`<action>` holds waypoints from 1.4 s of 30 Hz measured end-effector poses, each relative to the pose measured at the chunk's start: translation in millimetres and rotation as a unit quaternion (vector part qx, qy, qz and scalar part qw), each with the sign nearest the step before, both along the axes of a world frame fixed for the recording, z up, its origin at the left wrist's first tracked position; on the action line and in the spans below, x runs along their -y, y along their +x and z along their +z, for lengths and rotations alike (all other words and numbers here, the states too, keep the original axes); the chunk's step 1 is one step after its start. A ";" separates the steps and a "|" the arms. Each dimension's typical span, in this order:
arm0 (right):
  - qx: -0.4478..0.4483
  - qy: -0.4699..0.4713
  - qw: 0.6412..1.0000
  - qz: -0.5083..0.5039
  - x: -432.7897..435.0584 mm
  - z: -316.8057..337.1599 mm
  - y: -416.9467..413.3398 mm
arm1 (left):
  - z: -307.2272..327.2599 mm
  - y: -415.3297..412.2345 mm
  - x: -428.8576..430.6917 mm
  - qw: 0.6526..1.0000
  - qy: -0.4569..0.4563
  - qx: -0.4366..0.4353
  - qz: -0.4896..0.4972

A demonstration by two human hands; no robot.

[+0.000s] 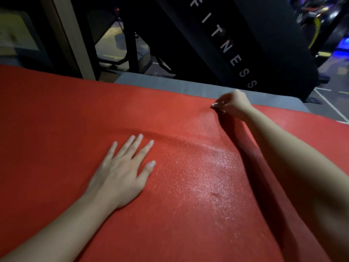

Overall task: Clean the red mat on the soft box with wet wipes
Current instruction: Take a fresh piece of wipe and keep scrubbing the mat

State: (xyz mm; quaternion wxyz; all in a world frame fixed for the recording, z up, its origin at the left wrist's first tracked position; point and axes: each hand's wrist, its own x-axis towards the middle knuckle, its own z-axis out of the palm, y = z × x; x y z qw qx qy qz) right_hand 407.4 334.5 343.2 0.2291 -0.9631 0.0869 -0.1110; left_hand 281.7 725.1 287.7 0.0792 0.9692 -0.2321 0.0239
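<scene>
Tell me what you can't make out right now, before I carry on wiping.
Head view only.
Whether the right hand holds a wipe: its curled fingers hide it.
Soft box: only a grey strip shows; the red mat covers the rest.
Mat's near and side edges: cut off by the frame.
Mat under the right forearm: hidden by arm and shadow.

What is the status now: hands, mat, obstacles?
Left hand flat on red mat. Right hand at far edge, fingers curled; wipe not discernible. Mat wet-shiny in middle, wrinkle beyond left hand.
</scene>
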 end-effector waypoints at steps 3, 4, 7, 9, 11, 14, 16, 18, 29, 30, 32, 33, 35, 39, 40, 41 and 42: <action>0.026 0.047 0.998 -0.022 -14.9 -11.8 -10.1 | 2.7 -0.2 0.6 1.000 0.003 -0.004 0.003; 0.022 0.053 0.998 -0.002 -20.5 -11.1 -18.9 | 2.6 0.1 1.3 1.000 0.001 -0.005 0.003; -0.016 0.020 0.996 0.086 -37.6 -6.7 -61.4 | 1.8 1.7 1.9 1.000 0.001 -0.011 0.001; -0.067 0.007 0.984 0.163 -51.0 -0.7 -93.7 | 0.9 3.4 1.5 1.000 0.004 -0.008 0.003; -0.100 0.003 0.972 0.211 -56.6 3.6 -112.2 | 0.6 4.1 2.1 1.000 0.003 -0.007 0.003; -0.039 -0.049 0.985 0.161 -58.6 5.7 -116.7 | 1.0 5.3 2.8 1.000 0.010 -0.011 0.002; 0.003 -0.063 0.992 0.112 -65.5 1.7 -121.4 | 1.8 5.1 2.4 1.000 0.013 -0.014 0.004; -0.004 -0.036 0.993 0.112 -80.1 0.4 -142.7 | 1.6 4.6 2.2 1.000 0.013 -0.015 0.002; -0.025 -0.026 0.994 0.105 -126.8 2.7 -268.9 | 7.9 0.6 3.3 1.000 0.016 -0.024 -0.003; -0.011 -0.017 0.996 0.083 -130.9 0.1 -271.5 | 9.2 -1.6 2.4 1.000 0.017 -0.025 -0.004; -0.017 -0.011 0.996 0.085 -138.7 0.2 -285.7 | 10.8 -7.9 -0.6 0.999 0.018 -0.030 -0.006; -0.037 -0.010 0.993 0.108 -141.9 4.4 -297.9 | 12.7 -12.2 -2.5 0.999 0.018 -0.033 -0.010; -0.115 0.000 0.981 0.155 -147.8 15.5 -326.0 | 15.9 -22.5 -6.9 0.999 0.011 -0.043 -0.017; -0.151 0.036 0.978 0.137 -158.4 17.8 -358.3 | 23.9 -44.2 -17.7 0.997 0.028 -0.061 -0.030; -0.119 0.026 0.986 0.113 -161.1 14.2 -356.0 | 26.5 -47.4 -19.6 0.997 0.029 -0.069 -0.032; -0.083 0.013 0.992 0.089 -164.0 11.5 -355.1 | 30.1 -52.6 -21.0 0.996 0.027 -0.077 -0.033; -0.053 0.005 0.996 0.071 -167.4 8.9 -355.6 | 33.5 -58.7 -22.4 0.996 0.022 -0.084 -0.034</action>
